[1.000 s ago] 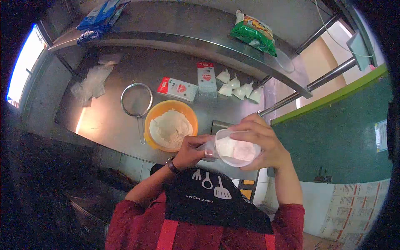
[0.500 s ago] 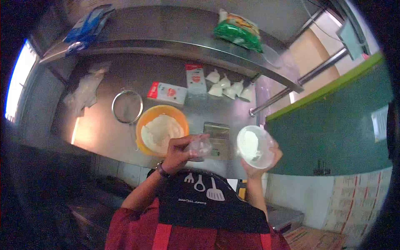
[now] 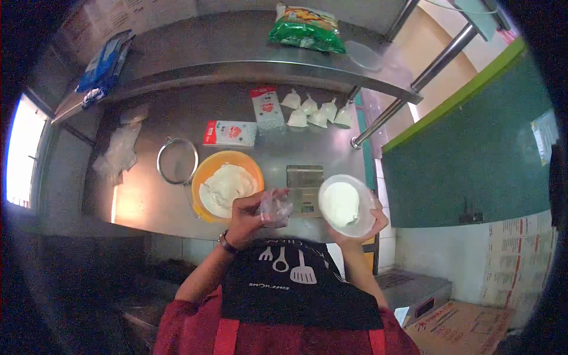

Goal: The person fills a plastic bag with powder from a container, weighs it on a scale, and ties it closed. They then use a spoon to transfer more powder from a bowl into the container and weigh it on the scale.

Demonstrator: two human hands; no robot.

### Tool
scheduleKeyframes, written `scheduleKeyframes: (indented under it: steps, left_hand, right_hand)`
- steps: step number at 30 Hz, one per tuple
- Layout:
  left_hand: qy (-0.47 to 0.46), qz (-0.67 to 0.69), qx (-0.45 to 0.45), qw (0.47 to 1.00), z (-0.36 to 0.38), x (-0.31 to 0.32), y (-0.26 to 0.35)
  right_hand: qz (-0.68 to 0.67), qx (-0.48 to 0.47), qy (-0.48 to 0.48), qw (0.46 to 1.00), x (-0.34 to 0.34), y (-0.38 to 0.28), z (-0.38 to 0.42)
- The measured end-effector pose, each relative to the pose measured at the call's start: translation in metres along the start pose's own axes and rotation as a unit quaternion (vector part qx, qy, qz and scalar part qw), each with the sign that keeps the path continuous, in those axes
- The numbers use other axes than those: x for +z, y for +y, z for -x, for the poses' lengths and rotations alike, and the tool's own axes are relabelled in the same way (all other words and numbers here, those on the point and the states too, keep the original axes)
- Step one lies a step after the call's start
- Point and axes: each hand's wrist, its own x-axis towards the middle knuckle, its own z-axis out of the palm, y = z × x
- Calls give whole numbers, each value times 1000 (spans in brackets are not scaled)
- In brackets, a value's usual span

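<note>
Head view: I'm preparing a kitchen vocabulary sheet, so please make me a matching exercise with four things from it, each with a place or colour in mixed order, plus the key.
Things:
1. bowl
2. tub
3. sieve
4. green packet

Places or colours:
A. in the right hand
B. on the shelf
C. orange
D. left of the bowl in the picture

Pairs: 1-C, 2-A, 3-D, 4-B

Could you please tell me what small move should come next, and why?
Probably put down the crumpled clear plastic bag: it looks empty and occupies the left hand, while the right hand supports the round translucent plastic tub of white powder.
</note>
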Motion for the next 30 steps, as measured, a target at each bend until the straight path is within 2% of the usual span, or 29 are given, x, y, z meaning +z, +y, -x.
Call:
scheduleKeyframes:
  steps: [2, 4, 6, 8, 10, 11, 13, 17, 20, 22, 26, 30]
  left_hand:
    - [5, -5, -34, 999, 3, 0, 4]
    - [7, -43, -28, 999, 5, 4, 16]
    - [8, -75, -23, 997, 9, 5, 18]
    - [6, -99, 8, 995, 13, 4, 15]
    - [13, -96, 11, 995, 18, 1, 11]
    - [16, -95, 12, 995, 21, 0, 9]
    - [28, -100, 12, 995, 24, 0, 6]
    - [51, -93, -20, 994, 29, 3, 12]
    - [42, -78, 21, 996, 28, -3, 4]
    - [45, -63, 13, 997, 29, -4, 7]
    - [46, -69, -10, 996, 27, -4, 8]
    - [54, -58, 13, 997, 27, -7, -6]
  right_hand:
    - [-137, -23, -134, 981, 1, -2, -11]
    - [-155, -19, -132, 979, 7, -7, -25]
    - [-210, -44, -275, 937, 7, -13, -56]
    - [-216, -51, -313, 923, 16, -29, -86]
    - [-143, -151, -458, 864, 24, -47, -113]
    - [-145, -152, -463, 861, 28, -53, -119]
    - [-116, -167, -542, 815, 36, -64, -127]
    - [-121, -193, -566, 792, 52, -78, -135]
    - [-93, -211, -591, 773, 60, -87, -139]
    - [-75, -224, -600, 765, 64, -89, -141]
    - [-73, -211, -611, 760, 68, -92, -142]
    - [-90, -205, -606, 763, 71, -92, -144]
